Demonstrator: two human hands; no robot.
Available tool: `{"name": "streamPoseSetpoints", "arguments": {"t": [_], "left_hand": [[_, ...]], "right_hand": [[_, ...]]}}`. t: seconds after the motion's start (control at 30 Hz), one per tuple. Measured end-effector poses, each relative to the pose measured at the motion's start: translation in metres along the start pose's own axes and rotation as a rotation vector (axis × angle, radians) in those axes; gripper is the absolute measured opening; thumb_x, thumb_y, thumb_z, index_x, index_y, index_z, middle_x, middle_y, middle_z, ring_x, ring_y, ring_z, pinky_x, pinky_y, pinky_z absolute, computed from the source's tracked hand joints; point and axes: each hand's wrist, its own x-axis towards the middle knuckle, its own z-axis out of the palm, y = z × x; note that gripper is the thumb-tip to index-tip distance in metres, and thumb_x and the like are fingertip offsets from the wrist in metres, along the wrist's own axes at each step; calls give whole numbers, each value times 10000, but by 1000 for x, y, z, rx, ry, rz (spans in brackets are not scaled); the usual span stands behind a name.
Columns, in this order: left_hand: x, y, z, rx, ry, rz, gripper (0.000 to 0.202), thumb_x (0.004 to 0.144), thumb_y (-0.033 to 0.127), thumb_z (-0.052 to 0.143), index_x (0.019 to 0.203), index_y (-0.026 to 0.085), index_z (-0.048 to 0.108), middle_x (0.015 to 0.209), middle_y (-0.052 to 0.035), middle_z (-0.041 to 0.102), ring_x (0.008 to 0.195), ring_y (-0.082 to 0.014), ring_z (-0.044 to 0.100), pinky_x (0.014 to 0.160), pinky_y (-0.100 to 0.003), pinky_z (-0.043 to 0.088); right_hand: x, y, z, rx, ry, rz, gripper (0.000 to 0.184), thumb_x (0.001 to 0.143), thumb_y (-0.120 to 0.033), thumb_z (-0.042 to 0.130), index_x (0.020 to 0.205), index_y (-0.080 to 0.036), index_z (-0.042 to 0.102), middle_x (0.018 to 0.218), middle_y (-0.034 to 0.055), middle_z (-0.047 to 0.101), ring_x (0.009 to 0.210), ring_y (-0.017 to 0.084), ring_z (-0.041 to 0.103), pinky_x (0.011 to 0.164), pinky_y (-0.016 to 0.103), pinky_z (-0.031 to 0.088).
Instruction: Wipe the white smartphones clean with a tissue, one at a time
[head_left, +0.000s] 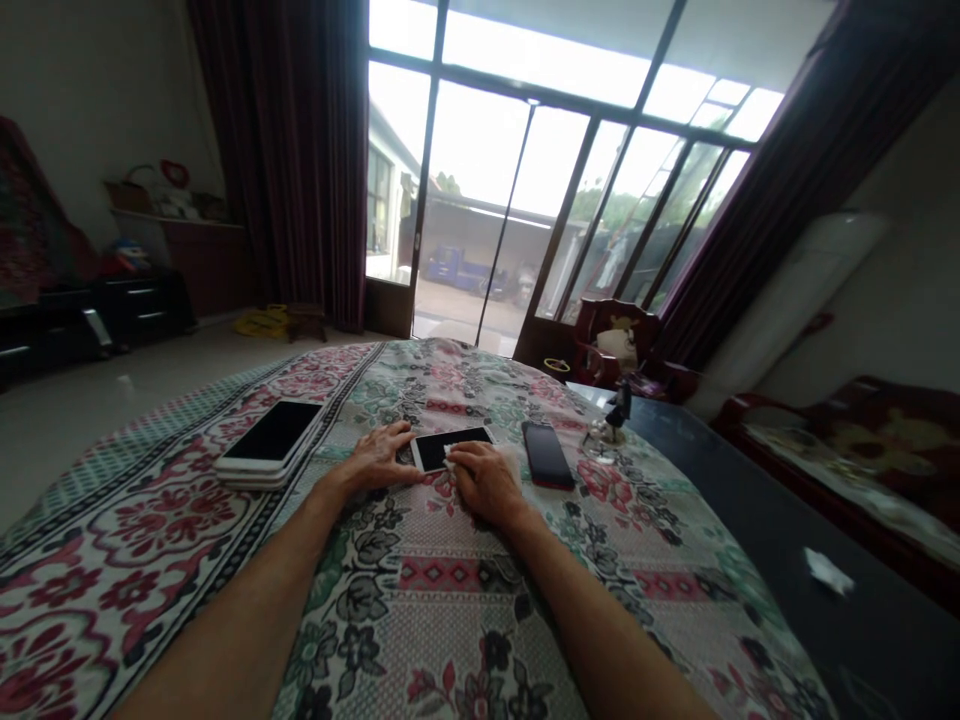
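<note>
**Q:** What lies at the centre of the field?

**A:** A left hand (379, 458) and a right hand (487, 483) meet over a white-framed smartphone (435, 449). The smartphone lies flat, dark screen up, on a floral quilted cover (420, 600).

**Q:** State of the fingers?

**A:** Left fingers (399, 452): slightly spread, tips at the phone's left edge, pinching nothing. Right fingers (466, 462): held close together over the phone's lower right corner, with a small white scrap (448, 461) at their tips on the glass. Whether they pinch the scrap cannot be told from this view.

**Q:** How do the phones stand in relation to the hands?

**A:** Of the phones in view, one is in hand. A stack of white-framed phones (270, 443) rests on the cover to the left, well apart from the left hand. A dark phone with a red edge (547, 455) lies just beyond the right hand, untouched. Neither hand reaches either of these.

**Q:** What else appears in the field?

**A:** A small glass ornament (604, 440) stands beyond the dark phone. To the right, a dark worktop (739, 510) carries a piece of crumpled white paper (829, 571). Glazed doors (480, 200) fill the background.
</note>
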Motion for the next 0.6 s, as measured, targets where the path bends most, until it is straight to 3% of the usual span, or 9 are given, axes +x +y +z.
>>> {"name": "streamPoseSetpoints", "arguments": {"t": [0.13,0.43,0.6], "left_hand": [[0,3,1,17,3,-31,906,652,705,627,1405,234,447,1555,-112,311,1422,-345,255,1138,-468,204],[1,3,2,16,20,-8,840,671,685,629,1382,261,486,1546,-100,329,1411,-357,276,1127,-490,224],[1,2,1,23,-1,-6,860,663,684,636,1393,260,472,1553,-105,313,1420,-353,256,1131,-489,218]], "right_hand": [[-6,10,-3,-45,60,102,270,873,-140,510,1023,-214,721,1137,55,690,1083,179,596,1005,329,420],[-8,14,-1,-251,126,383,270,895,-142,470,1038,-162,699,1158,92,681,1115,196,576,1013,314,373],[-7,6,-3,-262,75,284,269,900,-160,479,1076,-185,680,1188,67,669,1136,201,551,1027,326,353]]}}
